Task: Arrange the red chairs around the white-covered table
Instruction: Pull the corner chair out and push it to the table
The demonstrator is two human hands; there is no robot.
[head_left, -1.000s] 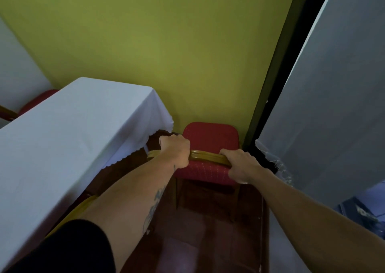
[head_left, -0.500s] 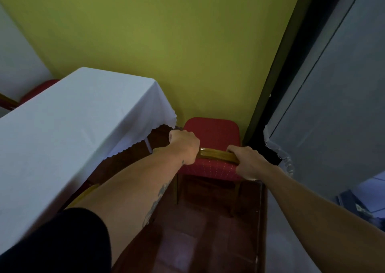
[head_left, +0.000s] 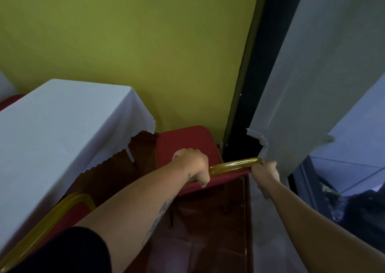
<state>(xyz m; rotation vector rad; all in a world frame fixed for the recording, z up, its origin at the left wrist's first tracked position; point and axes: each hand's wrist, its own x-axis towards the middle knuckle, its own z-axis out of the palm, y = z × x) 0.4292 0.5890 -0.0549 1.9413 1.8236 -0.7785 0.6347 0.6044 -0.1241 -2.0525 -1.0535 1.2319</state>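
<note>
A red chair (head_left: 183, 145) with a gold frame stands in the corner, between the white-covered table (head_left: 54, 124) and the dark doorway. My left hand (head_left: 193, 166) grips the left end of its gold top rail (head_left: 231, 166). My right hand (head_left: 265, 173) grips the rail's right end, close against the hanging cloth. The chair's back is turned towards me and skewed to the right. A second red chair (head_left: 52, 220) with a gold frame is tucked at the table's near side, lower left. A third red chair (head_left: 9, 101) shows just past the table's far left edge.
The yellow-green wall (head_left: 145, 54) closes off the space right behind the chair. A pale grey cloth-covered panel (head_left: 308, 85) with a lace hem hangs at the right, beside a dark gap (head_left: 250, 106). Reddish-brown floor tiles (head_left: 198, 241) lie below.
The chair's back has swung rightward and nearer to me, its rail now angled up towards the cloth panel. Both hands keep their grip. The second chair at lower left has come into view.
</note>
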